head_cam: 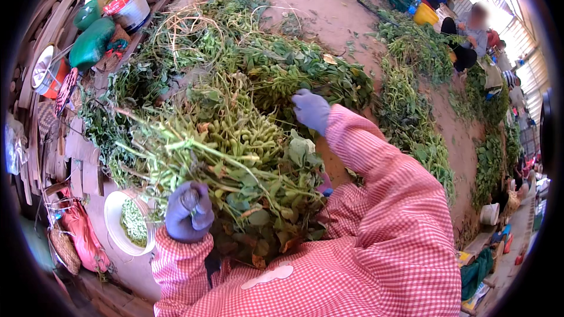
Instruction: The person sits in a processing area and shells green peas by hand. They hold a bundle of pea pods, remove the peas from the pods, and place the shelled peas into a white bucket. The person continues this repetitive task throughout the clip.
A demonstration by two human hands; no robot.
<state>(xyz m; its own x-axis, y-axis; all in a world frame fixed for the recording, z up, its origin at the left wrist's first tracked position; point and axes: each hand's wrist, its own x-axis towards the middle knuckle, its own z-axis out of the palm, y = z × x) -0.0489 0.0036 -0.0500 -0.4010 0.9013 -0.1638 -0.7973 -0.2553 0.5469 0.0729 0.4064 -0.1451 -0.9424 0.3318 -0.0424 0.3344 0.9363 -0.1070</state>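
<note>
My left hand, in a grey-purple glove, is closed around the stems of a bundle of green bean plants with many pods. The bundle lies across the space before me. My right hand, gloved alike, reaches over the plants beyond the bundle, its fingers bent at the edge of a leafy heap. Whether it grips a stem cannot be made out. Left of my left hand stands a white bucket with green pods inside.
Stacked boards line the left, with buckets, a green sack and a red bag. Rows of cut plants lie on the right over the floor. A person sits at the upper right, others beyond.
</note>
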